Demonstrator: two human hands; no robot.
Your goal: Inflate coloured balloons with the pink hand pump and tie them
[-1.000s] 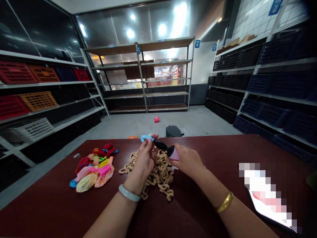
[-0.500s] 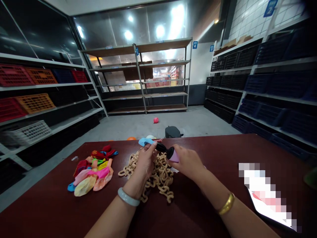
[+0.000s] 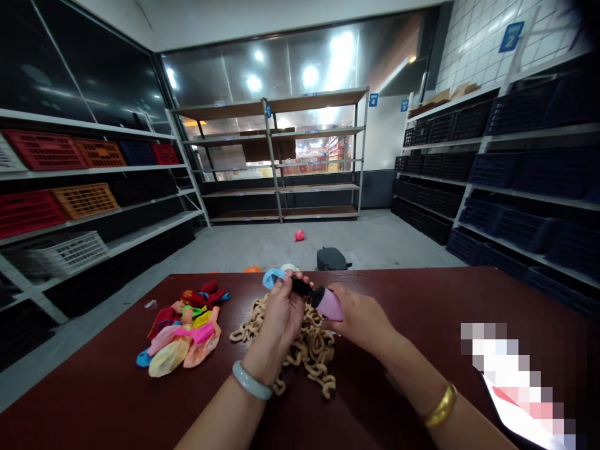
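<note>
My left hand (image 3: pixel 287 312) is closed round a black tube-like piece (image 3: pixel 300 286), with a light blue balloon (image 3: pixel 272 277) at its far end. My right hand (image 3: pixel 359 315) is wrapped round a purple object with a black collar (image 3: pixel 329 304), a hand pump by its look. The black collar sits close to the black piece; whether they join is unclear. Below both hands lies a heap of tan, twisted rope-like loops (image 3: pixel 312 350), partly hidden by my left hand. A pile of flat, colourful balloons (image 3: pixel 187 337) rests to the left.
The dark red table (image 3: pixel 398 400) holds a white, partly pixelated flat object (image 3: pixel 525 412) at the right. Beyond it, a pink ball (image 3: pixel 299 235) and a dark grey object (image 3: pixel 332 259) are on the floor. Shelves with crates (image 3: pixel 98 153) stand on both sides.
The camera view has shifted slightly, moving the scene down and right. My right hand has tilted, showing more of the purple object. Both hands keep their hold.
</note>
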